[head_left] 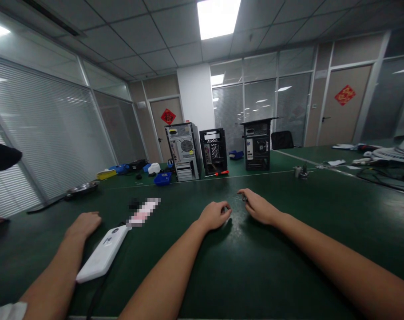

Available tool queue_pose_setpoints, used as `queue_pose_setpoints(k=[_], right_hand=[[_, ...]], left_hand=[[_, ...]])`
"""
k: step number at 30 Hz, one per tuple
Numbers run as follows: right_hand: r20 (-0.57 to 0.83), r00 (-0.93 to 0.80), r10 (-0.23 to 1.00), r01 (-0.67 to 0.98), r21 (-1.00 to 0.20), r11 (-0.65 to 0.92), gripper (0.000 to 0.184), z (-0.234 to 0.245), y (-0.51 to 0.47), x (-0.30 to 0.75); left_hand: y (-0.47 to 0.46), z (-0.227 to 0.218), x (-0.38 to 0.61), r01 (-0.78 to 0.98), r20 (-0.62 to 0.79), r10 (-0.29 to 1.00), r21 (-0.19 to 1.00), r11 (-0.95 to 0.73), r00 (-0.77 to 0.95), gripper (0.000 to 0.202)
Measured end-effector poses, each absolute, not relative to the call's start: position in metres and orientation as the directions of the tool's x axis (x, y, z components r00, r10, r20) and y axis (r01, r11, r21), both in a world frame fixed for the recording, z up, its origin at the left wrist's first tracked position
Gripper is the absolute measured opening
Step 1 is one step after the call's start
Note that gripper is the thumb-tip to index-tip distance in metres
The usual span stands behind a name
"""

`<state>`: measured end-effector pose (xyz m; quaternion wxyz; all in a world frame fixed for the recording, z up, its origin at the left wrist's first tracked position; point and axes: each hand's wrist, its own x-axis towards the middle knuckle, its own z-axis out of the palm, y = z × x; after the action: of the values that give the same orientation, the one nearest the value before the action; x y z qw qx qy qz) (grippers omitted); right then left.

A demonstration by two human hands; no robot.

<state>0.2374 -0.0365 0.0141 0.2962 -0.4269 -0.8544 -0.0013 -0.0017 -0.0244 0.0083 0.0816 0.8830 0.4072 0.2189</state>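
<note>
The right hand (255, 208) appears to pinch a small, silvery-grey, metal-looking piece (244, 198) at its fingertips, right of centre over the dark green, smooth tabletop (255, 275); the left hand (215, 215), near it on the left but apart, is loosely curled with thumb and forefinger close together, and I cannot tell whether anything sits between them; the small piece is not seen fixed to or seated in anything, so my judgement is that the work on it is only at the handling stage, with no finished result in view; how many steps are left cannot be read from here; on the far side stand a silver-and-black metal tower case (185, 151) on the left, a black, open-framed tower case (219, 149) in the middle and a black tower case with a flat panel on top (257, 149) on the right, all untouched by either hand; a red-handled screwdriver (223, 173) lies just in front of the middle one, unused at this moment.
</note>
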Motion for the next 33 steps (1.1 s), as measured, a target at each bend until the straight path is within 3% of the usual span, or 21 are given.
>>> queue_pose_setpoints(k=[8,17,20,26,33], right_hand=[[0.379,-0.645,0.663,0.716,-0.004,0.698,0.014,0.02,-0.049,0.213],[0.355,-0.665,0.657,0.703,0.0,0.711,0.022,0.021,-0.047,0.218],[0.369,-0.587,0.721,0.758,-0.06,0.649,0.026,0.021,-0.035,0.234],[0.333,-0.226,0.915,0.878,-0.339,0.34,0.034,0.002,0.005,0.318],[0.373,0.123,0.92,0.837,-0.537,0.105,0.034,-0.03,0.032,0.413]], left_hand=[[-0.027,0.009,0.002,0.646,0.289,0.721,0.321,-0.693,0.63,0.031],[-0.028,0.01,0.004,0.673,0.244,0.718,0.251,-0.696,0.652,0.037],[-0.029,0.009,0.005,0.692,0.22,0.722,0.207,-0.692,0.656,0.037],[-0.029,0.009,0.002,0.685,0.208,0.713,0.199,-0.701,0.67,0.035],[-0.032,0.012,0.001,0.684,0.208,0.717,0.216,-0.697,0.666,0.033]])
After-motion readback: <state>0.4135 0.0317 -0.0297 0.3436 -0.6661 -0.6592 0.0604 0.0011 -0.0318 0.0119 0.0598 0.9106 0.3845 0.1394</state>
